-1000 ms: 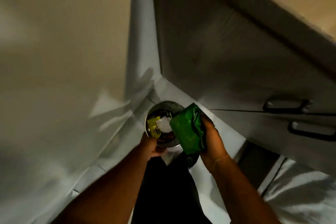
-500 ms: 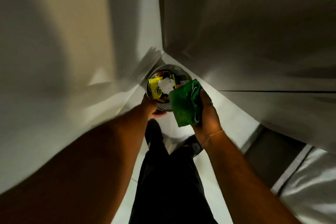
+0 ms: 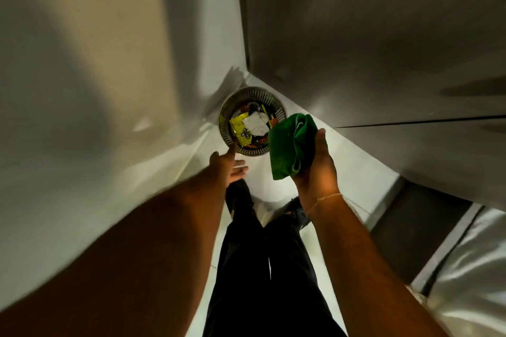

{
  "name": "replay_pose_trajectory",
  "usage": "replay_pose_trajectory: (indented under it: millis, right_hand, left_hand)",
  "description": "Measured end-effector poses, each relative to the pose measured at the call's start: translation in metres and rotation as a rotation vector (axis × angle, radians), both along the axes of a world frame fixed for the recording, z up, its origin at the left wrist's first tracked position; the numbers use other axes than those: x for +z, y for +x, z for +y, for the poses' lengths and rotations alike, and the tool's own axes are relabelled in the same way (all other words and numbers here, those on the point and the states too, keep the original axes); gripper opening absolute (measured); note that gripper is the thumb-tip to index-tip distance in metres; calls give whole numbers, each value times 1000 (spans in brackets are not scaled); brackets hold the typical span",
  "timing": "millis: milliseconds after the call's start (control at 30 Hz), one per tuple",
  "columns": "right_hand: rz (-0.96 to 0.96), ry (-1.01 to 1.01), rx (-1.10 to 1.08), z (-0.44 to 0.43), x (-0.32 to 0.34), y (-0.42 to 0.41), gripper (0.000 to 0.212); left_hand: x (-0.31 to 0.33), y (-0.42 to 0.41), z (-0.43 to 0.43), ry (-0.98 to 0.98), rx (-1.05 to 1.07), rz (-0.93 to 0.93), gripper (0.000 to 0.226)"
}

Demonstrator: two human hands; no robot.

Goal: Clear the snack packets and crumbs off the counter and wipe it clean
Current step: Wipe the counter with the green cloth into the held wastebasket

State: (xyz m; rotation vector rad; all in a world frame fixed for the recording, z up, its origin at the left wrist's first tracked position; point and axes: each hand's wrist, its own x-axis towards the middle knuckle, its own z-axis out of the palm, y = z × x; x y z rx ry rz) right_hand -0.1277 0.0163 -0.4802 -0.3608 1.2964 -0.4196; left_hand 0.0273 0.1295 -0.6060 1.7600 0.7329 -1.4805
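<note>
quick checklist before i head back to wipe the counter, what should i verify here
1. Packets in the bin: ok. A yellow packet and a white wrapper lie inside the metal bin.
2. Left hand free: ok. It is open by the bin's rim, holding nothing.
3. Cloth in hand: ok. The right hand grips the folded green cloth.
4. Nothing dropped on the floor by the bin: ok as far as the lit patch shows; darker parts, cannot tell.
5. Counter cleared of crumbs: cannot tell, the counter is out of view.
6. Cloth damp or clean enough: cannot tell.
</note>
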Motion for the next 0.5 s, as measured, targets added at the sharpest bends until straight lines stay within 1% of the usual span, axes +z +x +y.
replay_pose_trajectory:
  millis: [67, 133, 167, 233, 300, 367, 433, 500]
  right_hand:
    - [-15, 25, -22, 1, 19, -5, 55]
    - [2, 33, -20, 3, 46, -10, 49]
    - [18, 28, -18, 4, 64, -13, 45]
    - [47, 16, -32, 7, 100, -18, 38]
    - [55, 10, -64, 6, 145, -24, 34]
    - [47, 4, -92, 2, 193, -28, 34]
    - [32, -20, -77, 1, 232, -30, 35]
    - [10, -54, -59, -4, 276, -33, 39]
  left_hand:
    - [23, -22, 12, 82, -11, -109, 71]
    - [55, -42, 21, 102, -18, -173, 64]
    - [74, -51, 24, 74, -7, -155, 58]
    - [118, -65, 21, -50, 61, -57, 50]
    - [167, -74, 16, -173, 237, -5, 44]
    - [216, -76, 5, -196, 383, -6, 42]
    - [268, -74, -10, -207, 382, 28, 49]
    - [330, -69, -24, -317, 338, 92, 53]
